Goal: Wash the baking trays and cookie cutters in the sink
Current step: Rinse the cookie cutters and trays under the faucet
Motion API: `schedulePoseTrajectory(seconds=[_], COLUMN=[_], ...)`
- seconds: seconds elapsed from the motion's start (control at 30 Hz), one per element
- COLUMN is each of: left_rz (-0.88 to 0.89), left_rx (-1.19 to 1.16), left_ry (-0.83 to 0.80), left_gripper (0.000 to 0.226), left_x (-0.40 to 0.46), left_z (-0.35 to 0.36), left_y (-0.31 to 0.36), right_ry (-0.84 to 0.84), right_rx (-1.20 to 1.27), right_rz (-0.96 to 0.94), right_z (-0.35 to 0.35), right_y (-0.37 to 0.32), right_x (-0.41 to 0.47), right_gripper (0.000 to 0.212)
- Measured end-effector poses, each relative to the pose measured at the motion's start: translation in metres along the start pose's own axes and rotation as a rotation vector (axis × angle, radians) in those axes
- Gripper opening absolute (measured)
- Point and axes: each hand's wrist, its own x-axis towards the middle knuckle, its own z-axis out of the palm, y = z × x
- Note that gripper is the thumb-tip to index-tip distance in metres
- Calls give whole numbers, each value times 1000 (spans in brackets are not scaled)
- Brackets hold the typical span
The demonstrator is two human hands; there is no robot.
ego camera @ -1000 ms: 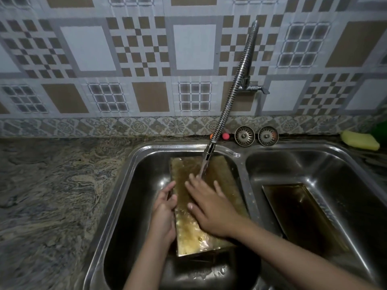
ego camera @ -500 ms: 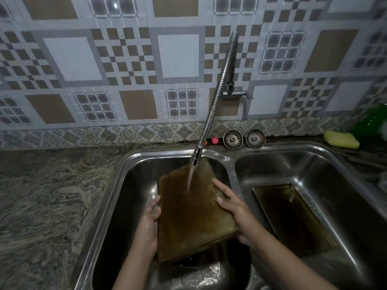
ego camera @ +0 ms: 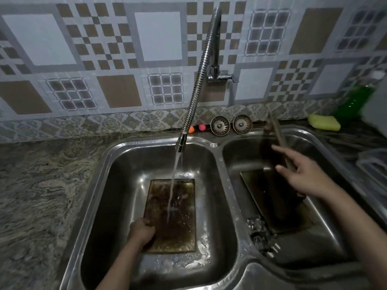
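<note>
Left basin tray: a flat rectangular baking tray (ego camera: 172, 214), brown and stained, lies on the floor of the left basin at lower centre of the frame, long axis running from bottom to top of the frame.
Left hand: the left hand (ego camera: 142, 232) grips the tray's near left edge, fingers curled over the rim.
Water: a stream from the tap (ego camera: 201, 80) falls onto the tray's middle; droplets speckle the steel round it.
Room round it: bare basin floor shows on all four sides, widest at left.
Right basin trays: a second dark tray (ego camera: 270, 195) lies flat in the right basin; another tray (ego camera: 276, 130) stands on edge above it, tilted and motion-blurred.
Right hand: the right hand (ego camera: 301, 176) touches that upright tray with spread, straight fingers; whether the thumb clasps it cannot be told.
Sink: a double stainless sink (ego camera: 230, 185), rounded corners, shiny.
Cutters: small metal shapes (ego camera: 257, 233) sit in the right basin's near left corner.
Surroundings: marbled counter (ego camera: 37, 195) at left, a yellow sponge (ego camera: 323, 122) at upper right.
</note>
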Motion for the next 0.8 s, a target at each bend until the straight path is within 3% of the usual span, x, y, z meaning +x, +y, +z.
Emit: schedulePoseTrajectory(seconds=[0.13, 0.33, 0.43, 0.63, 0.73, 0.8], left_rz=[58, 171, 223, 279, 309, 279], left_rx=[57, 32, 13, -184, -236, -314], left_ry=[93, 68, 91, 143, 141, 142], left_gripper=[20, 27, 26, 26, 26, 28], left_x=[26, 13, 7, -17, -27, -33], left_z=[1, -4, -4, -7, -9, -9], left_y=[-12, -5, -4, 29, 38, 38], right_ry=[-228, -400, -412, 43, 15, -128], right_rx=[-519, -732, -657, -129, 0, 44], right_rz=[93, 77, 91, -211, -380, -442], right_z=[45, 97, 107, 123, 139, 155], right_y=[51, 92, 88, 6, -53, -83], right_x=[4, 3, 8, 3, -11, -24], right_gripper=[62, 66, 68, 44, 40, 45])
